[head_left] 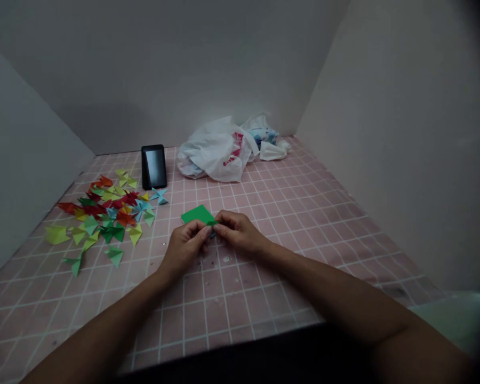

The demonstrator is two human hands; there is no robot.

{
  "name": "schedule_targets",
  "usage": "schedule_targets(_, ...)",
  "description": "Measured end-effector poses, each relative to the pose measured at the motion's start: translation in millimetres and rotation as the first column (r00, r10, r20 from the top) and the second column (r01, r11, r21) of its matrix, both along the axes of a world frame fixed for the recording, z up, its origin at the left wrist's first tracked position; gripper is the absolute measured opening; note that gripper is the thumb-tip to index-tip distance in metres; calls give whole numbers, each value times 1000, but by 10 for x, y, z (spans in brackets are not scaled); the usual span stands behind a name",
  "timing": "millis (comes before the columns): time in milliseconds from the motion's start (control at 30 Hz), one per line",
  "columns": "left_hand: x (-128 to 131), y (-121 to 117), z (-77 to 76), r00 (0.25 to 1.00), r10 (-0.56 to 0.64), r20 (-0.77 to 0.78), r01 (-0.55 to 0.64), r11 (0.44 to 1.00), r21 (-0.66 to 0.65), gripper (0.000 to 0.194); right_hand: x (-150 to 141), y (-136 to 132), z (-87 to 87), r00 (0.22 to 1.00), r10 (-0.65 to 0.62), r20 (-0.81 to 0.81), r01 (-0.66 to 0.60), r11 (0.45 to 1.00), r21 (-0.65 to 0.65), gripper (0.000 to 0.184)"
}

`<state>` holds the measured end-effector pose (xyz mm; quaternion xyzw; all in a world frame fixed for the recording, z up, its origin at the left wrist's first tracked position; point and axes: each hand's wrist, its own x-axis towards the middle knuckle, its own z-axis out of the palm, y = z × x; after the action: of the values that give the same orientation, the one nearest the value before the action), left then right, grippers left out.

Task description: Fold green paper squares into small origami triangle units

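Between my two hands is a small folded piece of green paper [212,223]. My left hand [187,241] pinches its left side with thumb and forefinger. At its right side, the thumb and forefinger of my right hand [239,231] are pressed together on it. Just beyond my fingers a flat green paper square [197,213] lies on the cloth. My fingers hide much of the folded piece, so its exact shape cannot be made out.
Many folded paper pieces [108,208] in red, orange, yellow, green and blue spread over the left side. Behind them a black phone-like device [154,166] leans upright. A crumpled white plastic bag [220,149] and a smaller bag [264,138] lie by the back wall. Pink checked cloth [296,224] covers the surface.
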<state>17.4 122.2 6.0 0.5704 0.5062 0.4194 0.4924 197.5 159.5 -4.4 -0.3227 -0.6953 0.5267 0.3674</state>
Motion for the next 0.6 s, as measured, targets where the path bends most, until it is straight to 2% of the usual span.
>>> schedule_targets(167, -33, -6, 3, 990, -36, -137, 43, 998, 48, 32, 13, -11, -7, 997, -63, 54, 57, 993, 104, 19)
schedule_targets(300, -61, 6, -22, 960, -41, -277, 85, 985, 148, 34, 18, -16, -41, 993, -68, 98, 52, 988, 149, 20)
schedule_targets(400, -68, 23, -65, 947, -10, -322, 89, 969, 232, 32, 26, -9, -81, 992, -69, 106, 51, 985, 165, 18)
schedule_targets(600, -69, 34, -135, 948, 2, -319, 96, 952, 291, 30, 58, 2, -115, 991, -62, 117, 38, 980, 196, 15)
